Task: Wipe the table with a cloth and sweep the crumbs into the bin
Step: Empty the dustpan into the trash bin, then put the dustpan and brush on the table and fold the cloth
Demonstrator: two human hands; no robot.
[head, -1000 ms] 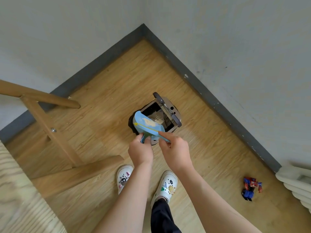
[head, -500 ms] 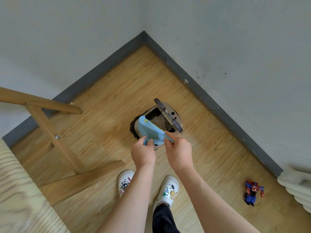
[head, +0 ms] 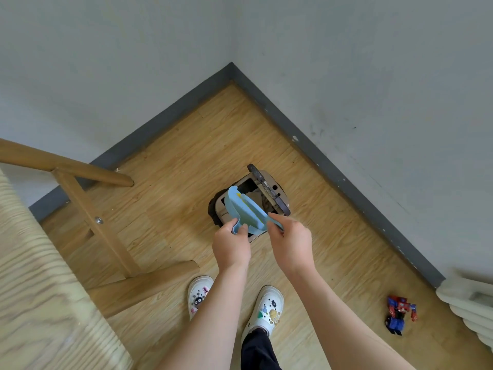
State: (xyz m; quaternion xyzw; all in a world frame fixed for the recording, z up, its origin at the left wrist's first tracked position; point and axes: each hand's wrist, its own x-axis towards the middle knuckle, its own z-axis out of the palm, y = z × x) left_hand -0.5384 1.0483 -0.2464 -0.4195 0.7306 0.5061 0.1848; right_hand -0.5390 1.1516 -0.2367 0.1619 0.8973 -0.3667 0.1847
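So the person is standing over a small beige plastic bin [head: 276,184] with a black liner. It sits on the wood-look plank floor [head: 165,188], close to the corner where the two grey walls meet. The bin's dark flip lid [head: 268,189] is tipped up on edge, so the opening is exposed.

Both hands are on a light blue cloth [head: 245,209], which is folded lengthwise into a sort of trough. The left hand [head: 230,247] pinches the near end between thumb and curled fingers. The right hand [head: 289,243] pinches the right-hand edge between thumb and fingertips, with the other fingers tucked in. The cloth slopes away from the hands, and its far end hangs right over the bin's opening.

There's a yellowish streak [head: 244,202] down the crease. Honestly can't tell if that's crumbs or just a print on the fabric.

The pale wood-grain tabletop [head: 32,276] fills the lower left, well apart from the cloth, with its tan wooden legs and crossbar [head: 93,217] next to it.

On the floor you can see two white clogs with little charms [head: 200,295]. A red and blue toy robot [head: 400,315] lies off to the right, just beside a white ribbed radiator [head: 469,305].
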